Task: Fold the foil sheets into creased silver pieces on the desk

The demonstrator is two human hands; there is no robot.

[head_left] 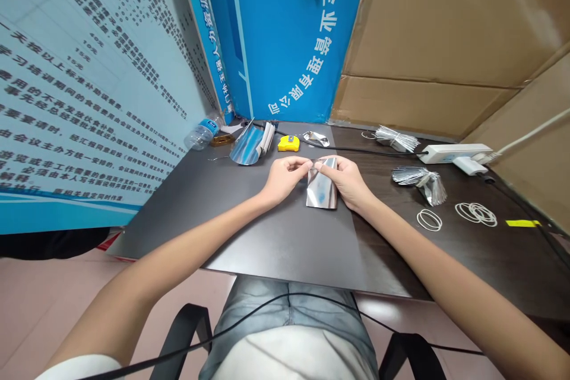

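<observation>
A person sits at the desk [276, 237] and holds with both hands one silver sheet [321, 190], which is small and shiny and hangs above the middle part of the desk top. The left hand [281, 180] has thumb and first finger closed narrowly on the upper left corner of this sheet. The right hand [351, 183] keeps its thumb on the front of the sheet, near the top, and the other fingers go behind the right side. The fingertips of both hands are near each other and cover a part of the top edge, so I cannot say surely if this edge is folded. Behind the left hand there stand a curled foil piece [247, 146] and a yellow tape measure [288, 143], and farther to the left is a clear bottle [205, 130], which lies tilted by the printed panel [111, 71]. Another foil scrap [316, 139] is beyond the hands. On the right side of the desk are two fan-shaped foil bundles [418, 179], one nearer and one farther, beside a white power strip [456, 153]. Closer to the person lie several white rings [428, 220] in two groups, and a yellow strip [522, 224].
</observation>
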